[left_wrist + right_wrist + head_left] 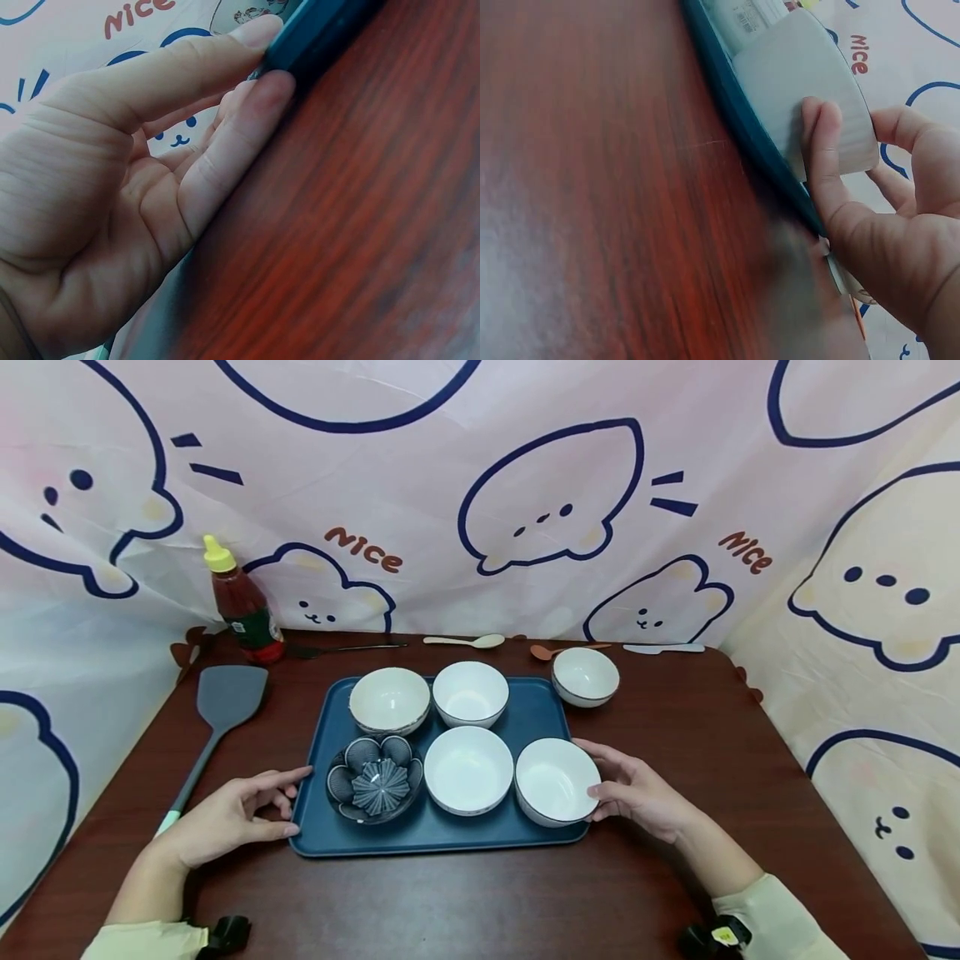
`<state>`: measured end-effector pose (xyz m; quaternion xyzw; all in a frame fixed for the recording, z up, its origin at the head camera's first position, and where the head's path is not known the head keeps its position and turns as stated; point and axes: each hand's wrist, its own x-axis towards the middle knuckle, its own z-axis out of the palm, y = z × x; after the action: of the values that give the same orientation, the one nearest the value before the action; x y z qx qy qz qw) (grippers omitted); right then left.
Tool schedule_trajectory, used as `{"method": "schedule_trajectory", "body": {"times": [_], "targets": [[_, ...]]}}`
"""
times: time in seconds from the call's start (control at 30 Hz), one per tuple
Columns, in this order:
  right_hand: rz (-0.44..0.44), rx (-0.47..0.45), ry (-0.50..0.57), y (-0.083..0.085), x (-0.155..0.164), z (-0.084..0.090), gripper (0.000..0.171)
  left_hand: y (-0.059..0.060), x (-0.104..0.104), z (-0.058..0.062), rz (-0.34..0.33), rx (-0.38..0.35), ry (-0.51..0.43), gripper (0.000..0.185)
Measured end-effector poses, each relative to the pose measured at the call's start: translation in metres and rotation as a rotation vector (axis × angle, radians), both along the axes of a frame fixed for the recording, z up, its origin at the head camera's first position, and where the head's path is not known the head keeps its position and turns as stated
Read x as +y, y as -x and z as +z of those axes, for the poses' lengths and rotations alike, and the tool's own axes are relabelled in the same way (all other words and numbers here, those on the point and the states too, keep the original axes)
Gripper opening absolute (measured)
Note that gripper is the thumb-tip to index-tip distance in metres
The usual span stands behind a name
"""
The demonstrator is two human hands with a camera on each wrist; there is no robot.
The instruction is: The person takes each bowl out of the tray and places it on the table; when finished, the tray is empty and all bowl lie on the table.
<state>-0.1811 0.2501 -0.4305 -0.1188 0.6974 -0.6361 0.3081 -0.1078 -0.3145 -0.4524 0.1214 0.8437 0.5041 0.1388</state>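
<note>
A blue rectangular tray (450, 842) lies on the table. My left hand (236, 814) grips its left edge near the front corner, with thumb and fingertips against the rim. At the tray's front right, my right hand (637, 789) holds a white bowl (555, 781) by its right side. In the right wrist view, the thumb presses on the outer wall of that bowl (780, 97); the other fingers are partly hidden behind it. Beside it stand another white bowl (468, 770) and a dark flower-shaped bowl (375, 778). Behind are a cream bowl (390, 700) and a white bowl (470, 693).
A small white bowl (585, 677) stands off the tray at the back right. Left of the tray lie a grey spatula (231, 693) and a yellow-capped sauce bottle (243, 606). Along the back are a pale spoon (465, 642), a brown spoon (546, 652) and a light knife (663, 648).
</note>
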Motion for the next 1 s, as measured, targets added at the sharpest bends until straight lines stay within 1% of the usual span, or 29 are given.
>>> {"method": "schedule_trajectory", "body": {"times": [0.17,0.3,0.4,0.57,0.7,0.83,1.0], "targets": [[-0.032,0.015,0.028,-0.002,0.005,0.005,0.071,0.0,0.0,0.0,-0.002,0.021,0.006,0.072],[-0.056,0.051,0.052,-0.001,0.015,0.01,0.07,0.0,0.0,-0.002,-0.004,0.038,0.013,0.072],[-0.066,0.08,0.047,0.002,0.025,0.016,0.069,0.0,0.001,-0.002,-0.005,0.039,0.015,0.072],[-0.081,0.121,0.021,0.01,0.044,0.024,0.069,-0.001,0.0,-0.002,0.001,0.021,0.017,0.072],[-0.098,0.144,0.025,0.018,0.059,0.026,0.068,-0.003,0.0,0.001,-0.005,0.032,0.015,0.072],[-0.113,0.148,0.037,0.025,0.074,0.026,0.069,-0.002,0.0,0.002,-0.007,0.036,0.012,0.072],[-0.133,0.157,0.033,0.033,0.093,0.022,0.069,-0.002,0.0,0.0,-0.019,0.047,-0.011,0.072]]}}
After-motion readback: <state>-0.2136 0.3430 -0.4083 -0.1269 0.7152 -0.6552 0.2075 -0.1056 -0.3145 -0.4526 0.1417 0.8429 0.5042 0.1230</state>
